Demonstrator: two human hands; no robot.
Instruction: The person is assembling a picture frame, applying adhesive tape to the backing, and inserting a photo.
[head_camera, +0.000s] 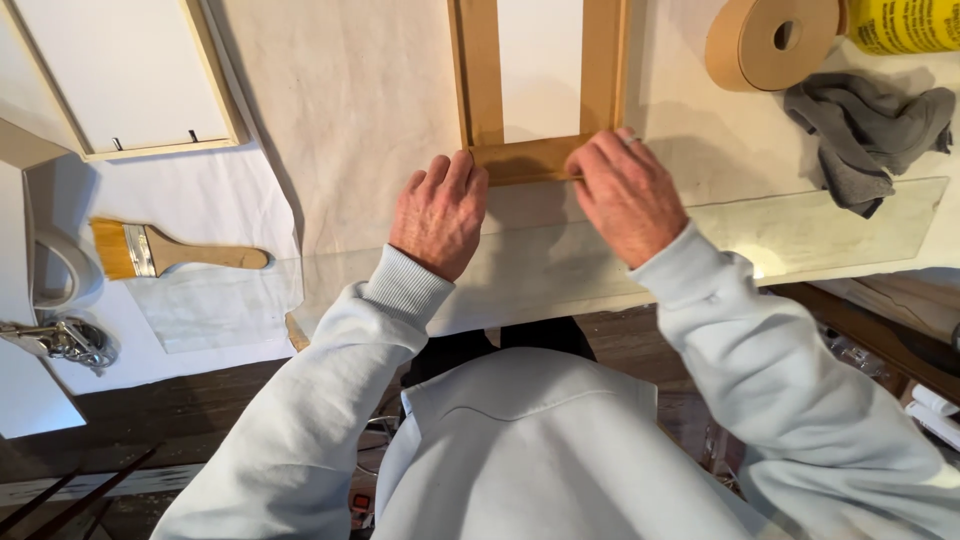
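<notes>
One package is observed: a yellow cylindrical container with dark print (905, 25), lying at the top right edge, beside a brown tape roll (772, 40).

Frame (535, 100) centre — brush (175, 250) left, tape roll (770, 40) (above cloth (865, 135)) right.

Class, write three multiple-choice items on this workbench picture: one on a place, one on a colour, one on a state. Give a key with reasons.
1. Where does the wooden-handled paintbrush lie?
A. left of both hands
B. on the frame
C. on the grey cloth

2. What colour is the crumpled cloth?
A. red
B. grey
C. green

3. What do the hands do?
A. hold the brush
B. press on the narrow wooden frame
C. hang free

Key: A, it lies left of the left hand; B, plainly grey; B, left hand and right hand rest on the frame's bottom rail.
</notes>
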